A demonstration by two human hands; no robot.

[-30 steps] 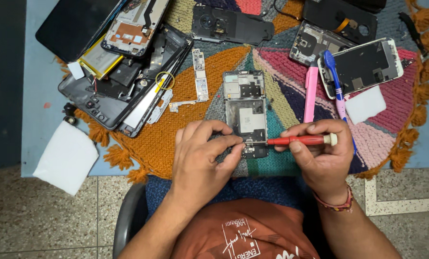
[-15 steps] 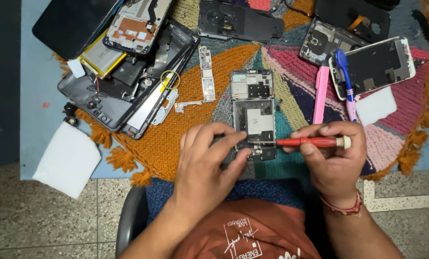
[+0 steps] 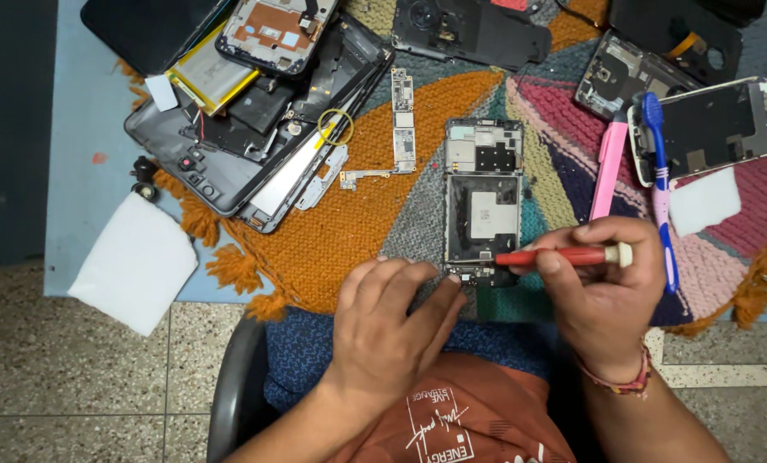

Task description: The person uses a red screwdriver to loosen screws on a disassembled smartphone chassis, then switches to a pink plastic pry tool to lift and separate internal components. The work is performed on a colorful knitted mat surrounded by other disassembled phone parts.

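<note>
— What sits nearest the camera?

— An orange printed shirt (image 3: 452, 420) and the dark rim of a chair (image 3: 229, 386), above a speckled stone floor (image 3: 75, 386). Just beyond, the left hand (image 3: 392, 321) lies palm down, fingers loosely curled, their tips pressing the bottom edge of an opened black rectangular phone chassis (image 3: 483, 201); it grips nothing.

— And the other hand?

— The right hand (image 3: 602, 291), a beaded thread band at its wrist, is closed around a slim red-handled screwdriver with a pale cap (image 3: 563, 255). The tool lies nearly level, long axis left to right, metal tip pointing left onto the chassis's lower end.

— How does the phone lie?

— Flat on a coarse knitted mat of orange, pink and teal wool with tassels (image 3: 332, 240), long axis running away from the person, bare metal shields facing up. Both hands meet it at its near end, one from each side.

— Farther out?

— A narrow green circuit board (image 3: 402, 120) to the left, a pink plastic pry tool (image 3: 606, 167) and blue toothbrush (image 3: 659, 180) to the right. Beyond lie a heap of gutted dark phone shells (image 3: 255, 129), and a white folded cloth (image 3: 135, 261) overhangs the edge of the pale blue table (image 3: 83, 111).
</note>
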